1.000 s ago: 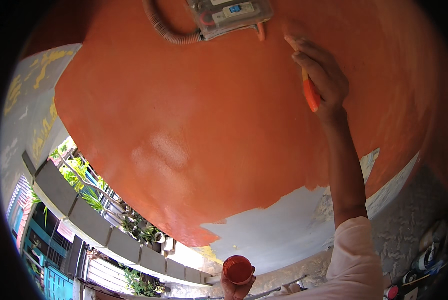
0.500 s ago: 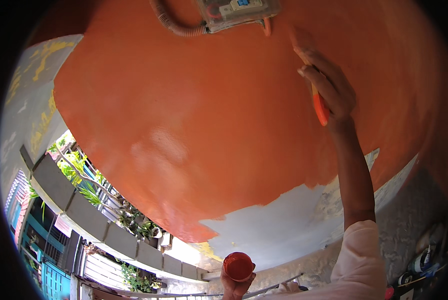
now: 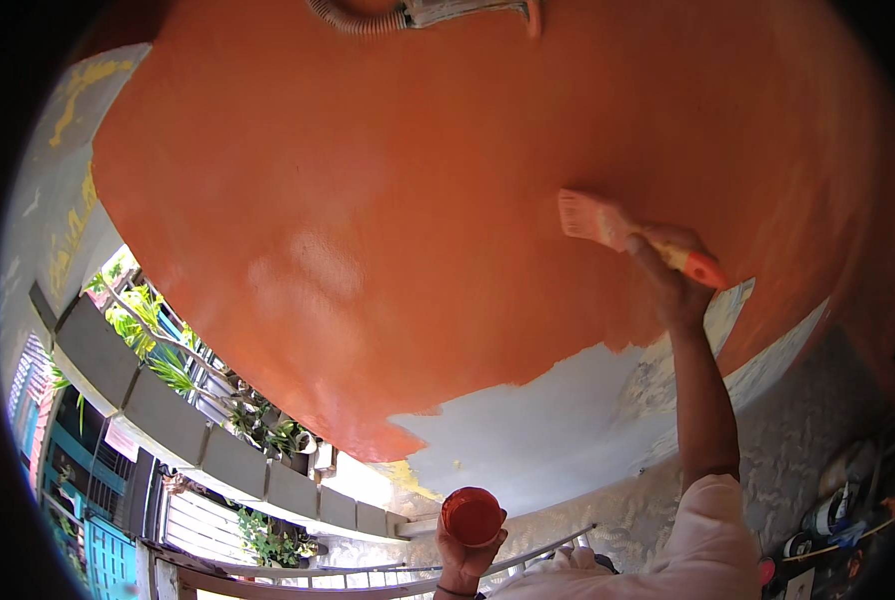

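My right hand (image 3: pixel 676 280) is closed round the handle of a flat paintbrush (image 3: pixel 608 222). Its wide bristle end points left, close to the orange-painted wall (image 3: pixel 398 230); whether the bristles touch it I cannot tell. The handle's end is bright orange. Low in the middle, my left hand (image 3: pixel 465 560) grips a small round cup of orange paint (image 3: pixel 473 516), its open top facing up. Along the wall's lower part runs a pale grey unpainted area (image 3: pixel 528 440) with a ragged upper edge.
A conduit and box (image 3: pixel 458 12) are fixed at the top of the wall. A block ledge (image 3: pixel 168 408) with plants (image 3: pixel 283 435) beyond it curves along the left. A metal railing (image 3: pixel 368 578) crosses at the bottom. Assorted items (image 3: pixel 828 515) lie at the lower right.
My right hand has come down from near the box, and the brush has swung from upright to pointing left. The view has tilted slightly downward. My left hand still holds the cup.
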Tool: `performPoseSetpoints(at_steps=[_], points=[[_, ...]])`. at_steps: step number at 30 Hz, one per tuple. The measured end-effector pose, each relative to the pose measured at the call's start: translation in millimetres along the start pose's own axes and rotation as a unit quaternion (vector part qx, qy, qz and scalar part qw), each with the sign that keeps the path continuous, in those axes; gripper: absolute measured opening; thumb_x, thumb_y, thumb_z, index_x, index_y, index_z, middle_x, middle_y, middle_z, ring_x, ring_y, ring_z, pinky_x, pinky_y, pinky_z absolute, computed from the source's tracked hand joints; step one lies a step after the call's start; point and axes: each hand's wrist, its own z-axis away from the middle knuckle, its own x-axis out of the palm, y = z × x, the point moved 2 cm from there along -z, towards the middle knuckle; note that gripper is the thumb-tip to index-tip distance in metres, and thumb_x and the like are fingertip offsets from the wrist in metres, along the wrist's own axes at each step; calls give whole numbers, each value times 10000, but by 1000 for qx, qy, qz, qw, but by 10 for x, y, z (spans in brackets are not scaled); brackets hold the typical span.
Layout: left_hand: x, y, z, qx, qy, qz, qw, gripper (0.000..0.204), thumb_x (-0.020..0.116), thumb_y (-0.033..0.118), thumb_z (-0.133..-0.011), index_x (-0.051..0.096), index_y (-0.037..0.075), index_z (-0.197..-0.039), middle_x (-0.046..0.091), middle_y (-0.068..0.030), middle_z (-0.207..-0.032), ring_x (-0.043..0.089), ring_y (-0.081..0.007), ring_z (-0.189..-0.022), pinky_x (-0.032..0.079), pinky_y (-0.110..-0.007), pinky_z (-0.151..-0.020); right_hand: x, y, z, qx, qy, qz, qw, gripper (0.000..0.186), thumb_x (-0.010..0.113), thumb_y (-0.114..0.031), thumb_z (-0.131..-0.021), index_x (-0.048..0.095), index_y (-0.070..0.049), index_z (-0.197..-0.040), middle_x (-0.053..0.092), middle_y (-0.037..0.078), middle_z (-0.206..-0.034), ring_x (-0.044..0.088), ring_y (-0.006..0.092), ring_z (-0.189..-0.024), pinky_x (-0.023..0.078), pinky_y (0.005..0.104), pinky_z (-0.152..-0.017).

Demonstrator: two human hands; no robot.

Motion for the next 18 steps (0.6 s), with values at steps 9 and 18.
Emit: performPoseSetpoints(at_steps=[9, 18], points=[[-173, 48, -33, -29, -45, 41, 998, 579, 628, 573, -995, 668, 151, -1390, 712, -157, -1317, 639, -429, -1216, 613, -531, -860, -535, 157, -412, -272, 22, 158, 949, 139, 757, -82, -993, 767, -7, -1110, 763, 138, -1138, 743, 252, -1041, 619, 367, -871], [-164, -3, 25, -27, -44, 49, 997, 579, 626, 567, -998, 673, 138, -1384, 691, -182, -1333, 633, -416, -1214, 622, -523, -857, -206, 43, 492, -168, -162, 106, 967, 205, 808, 27, -915, 763, -70, -1090, 775, 108, -1101, 766, 219, -962, 646, 355, -792]])
